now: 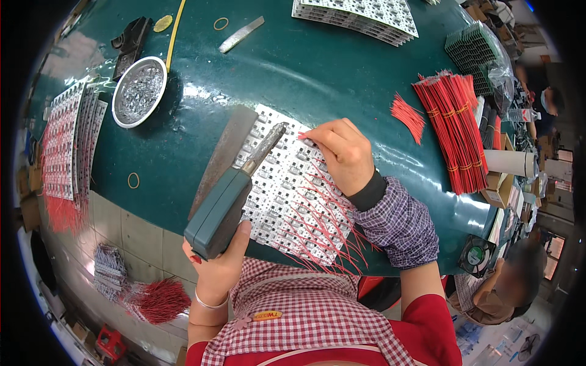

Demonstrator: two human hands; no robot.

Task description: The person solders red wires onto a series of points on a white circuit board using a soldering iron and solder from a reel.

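Note:
My left hand [221, 268] is wrapped round the dark green soldering gun [218, 210]. Its metal tip reaches up and right over a white circuit board panel [264, 213] covered in small parts. Near that tip, my right hand [348, 155] pinches a thin red wire [303, 135], whose end shows at the fingertips above the panel. More red wires [323, 222] stand out from the panel's right and lower part in slanting rows. Along the panel's left side lies a flat grey metal bar [235, 137], partly covered by the gun.
A white bowl of metal scraps [140, 91] stands at left, near stacked wired panels [64, 140]. Bundled red wires [452, 131] and a small loose bunch [407, 117] lie at right. More panels [360, 18] sit at the back; a small fan [476, 255] is at the right edge.

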